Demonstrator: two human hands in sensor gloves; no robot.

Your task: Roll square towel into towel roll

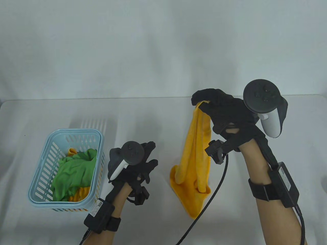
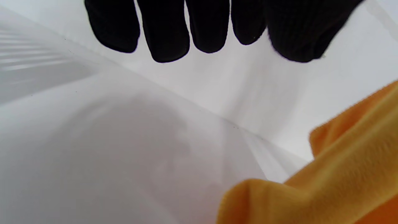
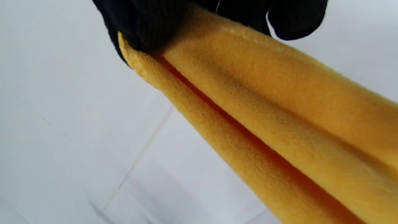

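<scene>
A yellow-orange square towel (image 1: 194,163) hangs in loose folds from my right hand (image 1: 204,100), which pinches its top corner high above the table. Its lower end touches or nearly touches the tabletop at centre right. In the right wrist view the fingers (image 3: 146,28) clamp the towel (image 3: 279,124) near its edge. My left hand (image 1: 143,163) hovers to the towel's left, fingers relaxed and holding nothing. In the left wrist view its fingertips (image 2: 168,40) hang free, with the towel (image 2: 326,183) at the lower right.
A light blue slotted basket (image 1: 41,173) stands at the front left, holding a green cloth (image 1: 74,171) and some yellow cloth (image 1: 79,194). The white table (image 1: 153,120) meets a white back wall. A cable (image 1: 212,194) runs down from my right wrist.
</scene>
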